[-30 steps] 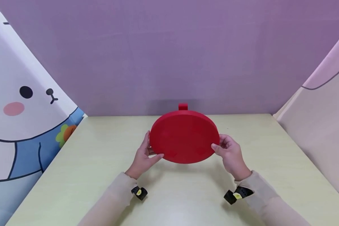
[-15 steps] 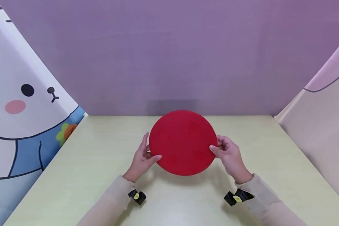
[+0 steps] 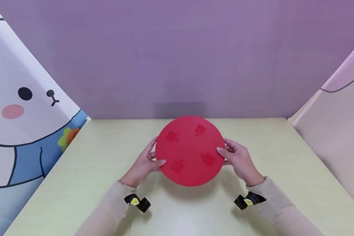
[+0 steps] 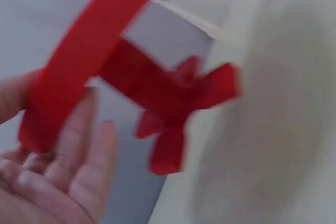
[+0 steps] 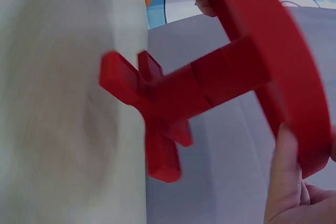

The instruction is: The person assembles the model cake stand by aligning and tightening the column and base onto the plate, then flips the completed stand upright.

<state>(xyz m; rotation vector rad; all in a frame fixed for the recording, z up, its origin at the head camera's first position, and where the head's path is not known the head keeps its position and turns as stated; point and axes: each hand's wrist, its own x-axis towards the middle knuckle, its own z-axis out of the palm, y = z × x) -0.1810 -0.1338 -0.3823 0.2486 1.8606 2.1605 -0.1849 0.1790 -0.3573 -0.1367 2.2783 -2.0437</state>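
A red round-topped pedestal stand (image 3: pixel 190 147) is held up over the table, its disc tilted toward the head camera. Several darker square marks with small prints show on the disc. Under it, the wrist views show a thick column (image 5: pixel 210 82) ending in a cross-shaped foot (image 4: pixel 168 150), apart from the tabletop. My left hand (image 3: pixel 142 165) pinches the left rim, thumb on the flat face and fingers behind. On the opposite side, my right hand (image 3: pixel 241 160) grips the rim likewise, its thumb on the face. From above, the column and foot are hidden by the disc.
The pale wooden table (image 3: pixel 85 183) lies below, with the stand's shadow on it. A purple fabric wall (image 3: pixel 177 59) rises behind. Printed cartoon cloth (image 3: pixel 32 131) hangs at the left, and a pale panel (image 3: pixel 339 131) borders the right.
The stand has tipped so its disc faces the head camera more fully. The column end once visible above the rim is now hidden. Both hands keep their grip, the left shifting slightly.
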